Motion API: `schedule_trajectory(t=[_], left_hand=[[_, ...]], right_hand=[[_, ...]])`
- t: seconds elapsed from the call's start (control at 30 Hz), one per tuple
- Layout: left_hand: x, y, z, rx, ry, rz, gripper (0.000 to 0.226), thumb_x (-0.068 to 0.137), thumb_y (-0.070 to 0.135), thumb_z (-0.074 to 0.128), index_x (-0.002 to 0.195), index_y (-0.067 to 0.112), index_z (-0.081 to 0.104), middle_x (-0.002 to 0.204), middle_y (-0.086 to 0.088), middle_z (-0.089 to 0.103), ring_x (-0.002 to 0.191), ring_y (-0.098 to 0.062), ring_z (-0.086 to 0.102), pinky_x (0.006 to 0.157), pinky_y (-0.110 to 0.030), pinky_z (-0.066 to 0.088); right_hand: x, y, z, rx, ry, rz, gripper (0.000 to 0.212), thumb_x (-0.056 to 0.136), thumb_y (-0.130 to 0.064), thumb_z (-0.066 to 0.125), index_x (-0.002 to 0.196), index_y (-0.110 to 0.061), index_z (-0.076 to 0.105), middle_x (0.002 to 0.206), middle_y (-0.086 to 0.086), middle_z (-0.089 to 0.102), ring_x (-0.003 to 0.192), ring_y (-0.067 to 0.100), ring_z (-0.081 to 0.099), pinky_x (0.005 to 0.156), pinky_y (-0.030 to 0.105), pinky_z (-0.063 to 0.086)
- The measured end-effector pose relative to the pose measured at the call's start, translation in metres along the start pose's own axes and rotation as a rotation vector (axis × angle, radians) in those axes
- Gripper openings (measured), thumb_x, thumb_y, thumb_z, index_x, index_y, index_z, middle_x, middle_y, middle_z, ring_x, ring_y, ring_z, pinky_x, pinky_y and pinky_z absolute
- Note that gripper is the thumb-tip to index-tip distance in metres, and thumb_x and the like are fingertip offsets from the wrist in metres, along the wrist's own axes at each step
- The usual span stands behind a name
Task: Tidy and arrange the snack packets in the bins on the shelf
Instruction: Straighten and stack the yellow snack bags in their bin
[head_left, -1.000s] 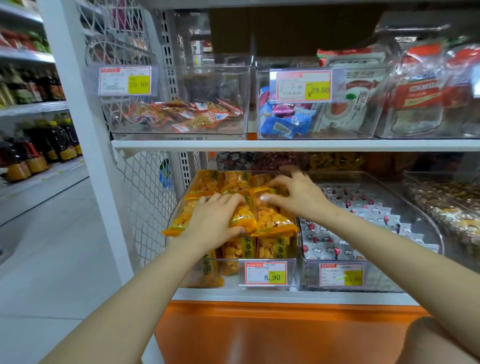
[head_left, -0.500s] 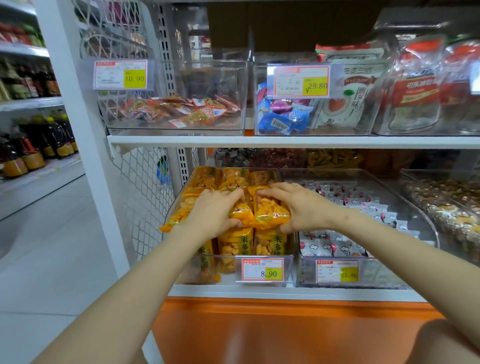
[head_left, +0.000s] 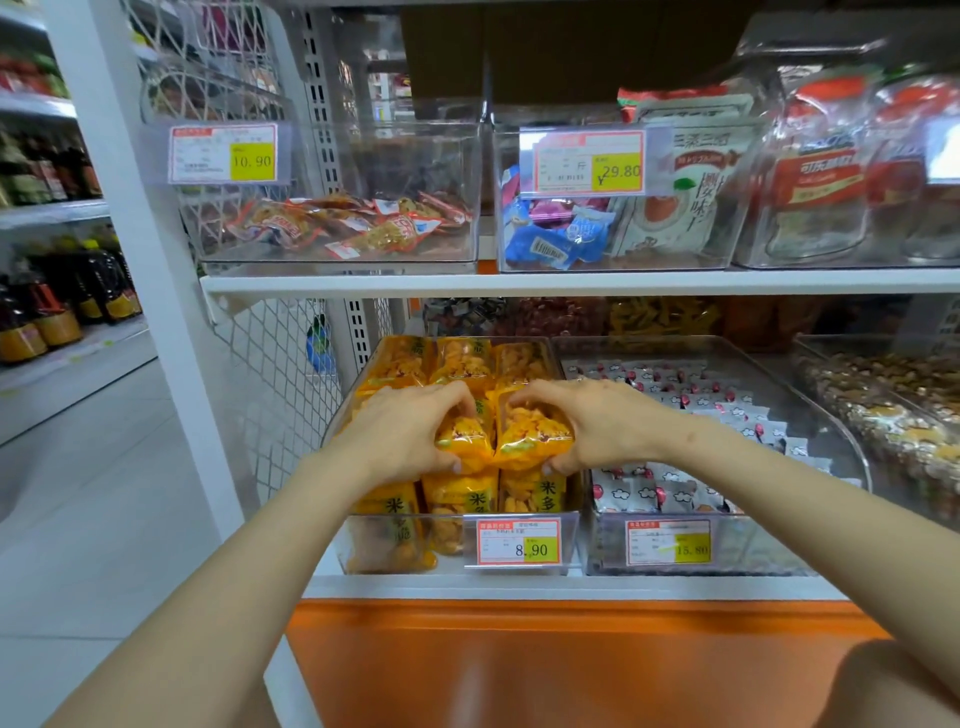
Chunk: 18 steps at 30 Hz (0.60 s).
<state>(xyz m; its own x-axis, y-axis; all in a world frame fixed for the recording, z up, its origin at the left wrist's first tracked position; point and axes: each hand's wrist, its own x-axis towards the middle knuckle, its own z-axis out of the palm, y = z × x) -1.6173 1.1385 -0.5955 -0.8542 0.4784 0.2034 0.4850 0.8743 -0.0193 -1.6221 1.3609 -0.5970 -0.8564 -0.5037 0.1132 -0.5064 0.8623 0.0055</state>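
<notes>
Both arms reach forward to the lower shelf, where a clear bin holds rows of yellow snack packets. The left hand is curled round the left yellow packet: its fingers bend over the packet's top edge and the thumb tucks under the lower edge, so the packet is pinched between them. The right hand mirrors it on the right yellow packet, fingers hooked over the top and thumb pressed beneath. The two gripped packets sit side by side, touching each other, in the middle of the bin and on top of the packets below. More yellow packets stand in front of the hands against the bin's front wall, above a price tag reading 8.90, and others lie behind the hands toward the back. Just beside this bin on the right, a second clear bin holds white packets with red marks
</notes>
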Motion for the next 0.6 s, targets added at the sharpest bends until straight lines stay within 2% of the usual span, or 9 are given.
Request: schedule_trajectory(t=[0.1, 0.17, 0.33, 0.47, 0.6], left_hand=[[0.003, 0.004, 0.008, 0.078, 0.079, -0.040, 0.052, 0.083, 0.042, 0.063, 0.127, 0.029, 0.039, 0.133, 0.006, 0.050, 0.120, -0.019, 0.047, 0.090, -0.033, 0.035], [0.007, 0.005, 0.015, 0.078, 0.118, -0.062, 0.050, 0.084, 0.040, 0.060, 0.128, 0.028, 0.039, 0.133, 0.004, 0.051, 0.121, -0.020, 0.047, 0.093, -0.034, 0.035], [0.012, 0.005, 0.019, 0.056, 0.217, -0.095, 0.043, 0.088, 0.036, 0.056, 0.127, 0.026, 0.042, 0.126, 0.002, 0.056, 0.117, -0.020, 0.049, 0.095, -0.035, 0.034], [0.013, 0.005, 0.022, 0.073, 0.156, -0.068, 0.047, 0.085, 0.037, 0.062, 0.125, 0.026, 0.040, 0.132, 0.005, 0.051, 0.120, -0.019, 0.045, 0.095, -0.036, 0.034], [0.004, 0.006, 0.014, 0.018, 0.066, -0.025, 0.064, 0.083, 0.042, 0.064, 0.133, 0.025, 0.029, 0.136, -0.001, 0.049, 0.121, -0.023, 0.045, 0.095, -0.034, 0.033]], right_hand=[[0.004, 0.001, 0.009, -0.004, 0.049, 0.030, 0.082, 0.074, -0.045, 0.073, 0.142, -0.037, 0.029, 0.152, -0.001, 0.030, 0.133, 0.021, 0.038, 0.100, 0.034, 0.038], [0.007, 0.002, 0.013, 0.020, 0.075, 0.047, 0.081, 0.075, -0.044, 0.071, 0.144, -0.036, 0.029, 0.154, 0.002, 0.025, 0.137, 0.022, 0.034, 0.107, 0.037, 0.036], [0.010, 0.006, 0.011, 0.089, 0.133, 0.046, 0.074, 0.077, -0.042, 0.069, 0.142, -0.032, 0.036, 0.150, 0.002, 0.034, 0.131, 0.024, 0.041, 0.105, 0.037, 0.038], [0.007, 0.001, 0.018, -0.032, 0.118, 0.040, 0.077, 0.080, -0.047, 0.065, 0.145, -0.032, 0.027, 0.151, 0.000, 0.030, 0.131, 0.025, 0.040, 0.102, 0.037, 0.038], [0.005, 0.001, 0.020, -0.054, 0.093, 0.015, 0.080, 0.082, -0.044, 0.065, 0.147, -0.031, 0.020, 0.153, 0.003, 0.026, 0.136, 0.024, 0.032, 0.109, 0.032, 0.026]])
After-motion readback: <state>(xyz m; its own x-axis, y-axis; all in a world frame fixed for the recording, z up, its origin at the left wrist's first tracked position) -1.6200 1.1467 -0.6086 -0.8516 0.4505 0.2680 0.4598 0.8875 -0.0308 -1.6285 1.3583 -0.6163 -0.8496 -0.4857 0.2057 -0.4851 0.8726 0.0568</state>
